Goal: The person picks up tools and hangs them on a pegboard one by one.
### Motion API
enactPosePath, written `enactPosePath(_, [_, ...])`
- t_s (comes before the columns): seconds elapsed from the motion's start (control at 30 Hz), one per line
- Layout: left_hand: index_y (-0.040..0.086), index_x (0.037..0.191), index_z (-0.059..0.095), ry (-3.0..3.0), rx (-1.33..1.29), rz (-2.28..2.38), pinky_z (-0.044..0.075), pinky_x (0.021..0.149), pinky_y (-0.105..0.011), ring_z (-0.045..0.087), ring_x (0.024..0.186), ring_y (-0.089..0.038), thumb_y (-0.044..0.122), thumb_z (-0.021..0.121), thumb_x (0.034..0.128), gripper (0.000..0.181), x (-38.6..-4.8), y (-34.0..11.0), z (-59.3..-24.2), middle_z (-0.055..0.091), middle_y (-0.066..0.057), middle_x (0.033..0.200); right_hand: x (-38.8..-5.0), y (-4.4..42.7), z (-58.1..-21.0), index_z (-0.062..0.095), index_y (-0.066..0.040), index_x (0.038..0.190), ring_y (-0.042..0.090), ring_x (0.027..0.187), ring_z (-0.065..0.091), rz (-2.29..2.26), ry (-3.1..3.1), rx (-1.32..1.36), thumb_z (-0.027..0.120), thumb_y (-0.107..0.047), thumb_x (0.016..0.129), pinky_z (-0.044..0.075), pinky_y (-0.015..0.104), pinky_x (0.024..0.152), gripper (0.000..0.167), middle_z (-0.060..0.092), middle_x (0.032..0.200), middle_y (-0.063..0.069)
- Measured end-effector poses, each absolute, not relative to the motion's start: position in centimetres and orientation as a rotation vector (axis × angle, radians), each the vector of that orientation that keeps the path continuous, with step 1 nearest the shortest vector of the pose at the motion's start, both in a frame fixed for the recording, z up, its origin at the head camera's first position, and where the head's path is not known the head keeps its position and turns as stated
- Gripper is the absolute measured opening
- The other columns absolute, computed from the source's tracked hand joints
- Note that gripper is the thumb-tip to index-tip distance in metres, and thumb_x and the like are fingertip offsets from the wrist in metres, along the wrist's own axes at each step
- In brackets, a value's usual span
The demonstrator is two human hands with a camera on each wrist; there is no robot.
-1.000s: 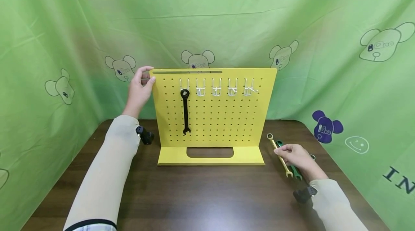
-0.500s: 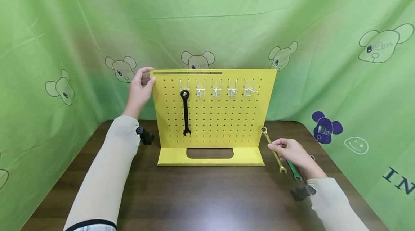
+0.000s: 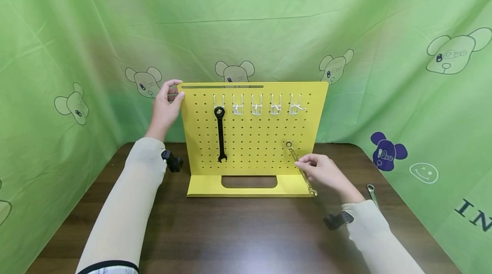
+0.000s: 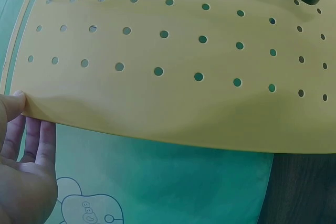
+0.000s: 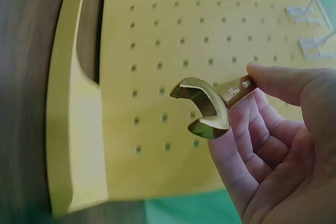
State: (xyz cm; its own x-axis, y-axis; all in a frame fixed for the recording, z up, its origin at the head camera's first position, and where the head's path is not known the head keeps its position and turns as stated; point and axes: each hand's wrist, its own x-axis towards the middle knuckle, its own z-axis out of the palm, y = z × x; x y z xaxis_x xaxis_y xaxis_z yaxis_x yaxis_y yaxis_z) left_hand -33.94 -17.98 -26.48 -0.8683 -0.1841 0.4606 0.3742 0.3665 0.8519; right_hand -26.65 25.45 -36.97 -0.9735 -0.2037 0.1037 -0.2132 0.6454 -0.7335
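Observation:
The left hand (image 3: 165, 105) grips the upper left corner of the yellow pegboard (image 3: 250, 137), thumb on its front and fingers behind; the left wrist view shows this hand (image 4: 26, 171) at the board's edge. In the right hand (image 3: 326, 176) a gold wrench (image 3: 304, 175) is pinched by its shaft, tilted, ring end up, before the board's lower right part. Its open jaw end (image 5: 210, 111) faces the right wrist camera, beyond the fingers of the right hand (image 5: 283, 135). A black wrench (image 3: 221, 135) hangs from the leftmost white hook.
Several white hooks (image 3: 256, 105) to the right of the black wrench hold nothing. A silver wrench (image 3: 372, 195) lies on the brown table (image 3: 246, 235) at the right, partly behind the right arm. Green cloth (image 3: 269, 22) surrounds the table.
The right hand has lifted the gold wrench from the table's right side and carried it left to the front of the board. The green wrench is now hidden. The left hand stays in place.

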Motion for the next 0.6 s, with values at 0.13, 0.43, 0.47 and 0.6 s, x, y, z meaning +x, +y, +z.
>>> enactPosePath(0.13, [0.017,0.138,0.054,-2.152,-0.159,-1.529,0.052,0.085,-0.033,0.055,0.103,-0.022,0.013,0.057,0.1028,0.035,-34.0,-18.0,-26.5,0.057,-0.012,0.119,-27.1,23.8,-36.7,0.067,0.003,0.108,0.018,0.066,0.057,1.317,-2.826,0.412,0.067,-0.029,0.098,0.054,0.031,0.063,0.033,0.059,0.074,0.004])
enactPosePath(0.43, [0.017,0.137,0.054,-2.151,-0.145,-1.522,0.052,0.085,-0.033,0.056,0.102,-0.022,0.013,0.058,0.1025,0.035,-34.1,-18.0,-26.5,0.058,-0.012,0.118,-28.0,19.9,-35.5,0.067,0.005,0.107,0.019,0.065,0.056,1.492,-2.717,0.56,0.068,-0.026,0.098,0.056,0.032,0.066,0.032,0.057,0.074,0.005])
enactPosePath(0.47, [0.017,0.137,0.054,-2.151,-0.145,-1.52,0.052,0.085,-0.033,0.056,0.102,-0.022,0.012,0.058,0.1024,0.035,-34.1,-18.0,-26.5,0.058,-0.012,0.118,-28.0,19.5,-35.3,0.067,0.005,0.106,0.019,0.064,0.056,1.504,-2.706,0.571,0.068,-0.025,0.097,0.055,0.032,0.065,0.032,0.058,0.074,0.005])
enactPosePath(0.6, [0.018,0.137,0.054,-2.153,-0.144,-1.519,0.052,0.085,-0.033,0.055,0.102,-0.021,0.012,0.058,0.1024,0.036,-34.1,-18.0,-26.5,0.058,-0.012,0.118,-27.9,17.8,-34.5,0.067,0.002,0.107,0.021,0.067,0.057,1.526,-2.681,0.603,0.068,-0.029,0.098,0.054,0.033,0.065,0.032,0.059,0.076,0.005])
